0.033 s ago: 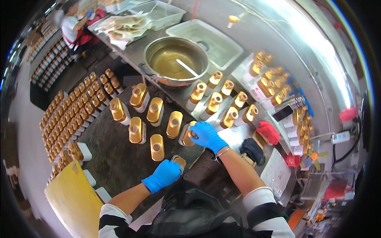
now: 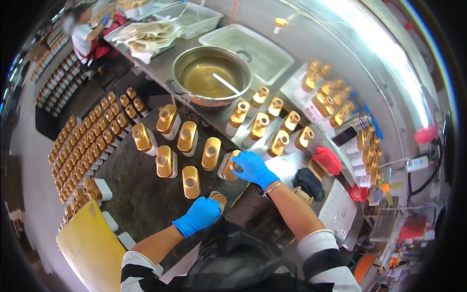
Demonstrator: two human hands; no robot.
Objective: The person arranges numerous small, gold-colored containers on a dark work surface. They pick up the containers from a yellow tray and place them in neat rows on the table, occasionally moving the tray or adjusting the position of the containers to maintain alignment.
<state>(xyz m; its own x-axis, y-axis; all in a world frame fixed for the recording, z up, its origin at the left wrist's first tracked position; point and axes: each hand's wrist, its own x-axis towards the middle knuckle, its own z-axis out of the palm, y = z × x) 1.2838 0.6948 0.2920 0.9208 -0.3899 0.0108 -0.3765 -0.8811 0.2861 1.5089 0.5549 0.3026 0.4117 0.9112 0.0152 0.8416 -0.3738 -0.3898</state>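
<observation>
My left hand [image 2: 197, 217], in a blue glove, is closed round a bottle with a gold top [image 2: 221, 198] at the near edge of the dark round table [image 2: 141, 194]. My right hand [image 2: 253, 168], gloved too, has its fingers on the neck of another gold-topped bottle [image 2: 226, 169] by the table's right edge. Its fingertips are partly hidden. Just left of it stands an upright gold and white bottle [image 2: 210, 155]. A further one [image 2: 190, 183] is nearest my left hand. Several more like them stand behind on the same table.
A metal basin [image 2: 212, 78] holds gold liquid and a white stick. Several gold-topped bottles [image 2: 259, 127] stand on the metal bench beside it. Dense rows of bottles [image 2: 90, 141] fill the left. A yellow board [image 2: 90, 238] leans near left. A person [image 2: 85, 36] works at the far left.
The whole scene has shifted slightly to the left in the view. Both hands stay at the same bottles.
</observation>
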